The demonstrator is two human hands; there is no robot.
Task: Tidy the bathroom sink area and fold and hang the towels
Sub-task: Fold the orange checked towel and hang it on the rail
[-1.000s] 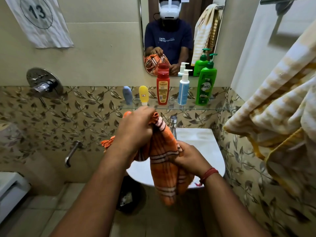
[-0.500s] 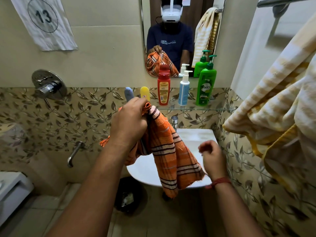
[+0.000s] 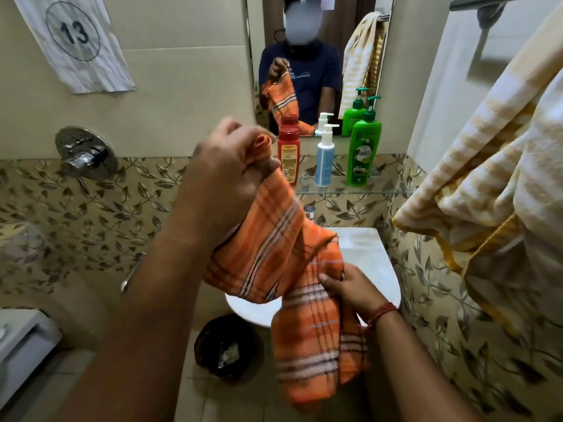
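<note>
**Right hand back on the towel**

Half a second ago the right hand (image 3: 355, 289) hung free; now it pinches the orange towel (image 3: 292, 269) low down. The left hand (image 3: 227, 166) has lifted, fist clamped on the top corner, towel draped between them over the sink (image 3: 374, 263).

3 bottles (image 3: 324, 155) on shelf; 2 towels (image 3: 275, 251); 1 sink (image 3: 374, 263); 1 bin (image 3: 227, 345).

Left hand (image 3: 225, 166) raised, fingers clenched, right hand (image 3: 353, 289) lower, fingers pinched, both forearms extended
</note>
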